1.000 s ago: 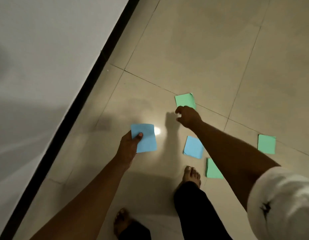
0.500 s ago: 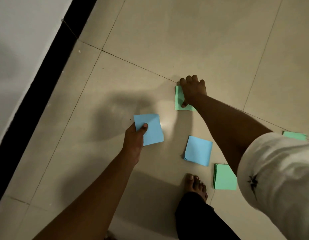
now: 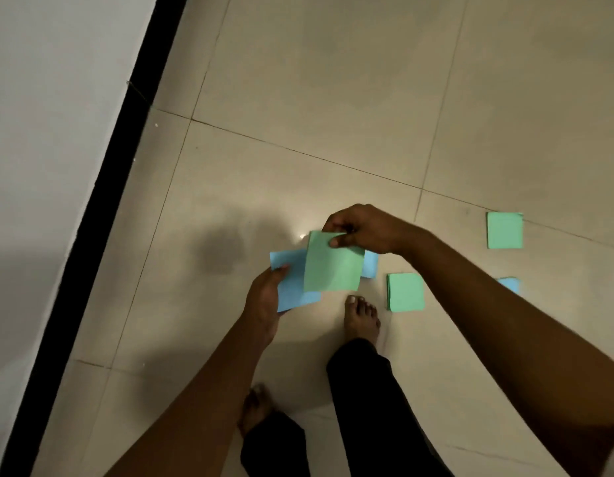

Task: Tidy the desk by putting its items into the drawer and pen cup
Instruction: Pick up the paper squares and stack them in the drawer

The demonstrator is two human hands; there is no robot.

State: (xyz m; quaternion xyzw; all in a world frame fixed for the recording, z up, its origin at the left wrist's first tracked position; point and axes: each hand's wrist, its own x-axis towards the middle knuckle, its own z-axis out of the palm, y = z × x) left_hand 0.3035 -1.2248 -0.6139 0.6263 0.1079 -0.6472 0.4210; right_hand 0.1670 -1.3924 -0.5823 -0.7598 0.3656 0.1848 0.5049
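Thumb and curled fingers of the right hand (image 3: 364,230) pinch the top edge of a green square paper note (image 3: 333,266), held above the beige tiled floor (image 3: 333,98). The left hand (image 3: 264,301) grips a light-blue square paper note (image 3: 291,284) at its left edge, thumb on top; the green one overlaps it. On the floor lie a green note stack (image 3: 405,292) just beside a bare foot (image 3: 362,318), a far green note (image 3: 505,230), a half-hidden blue note (image 3: 371,265) and a blue corner (image 3: 509,285) at the right forearm.
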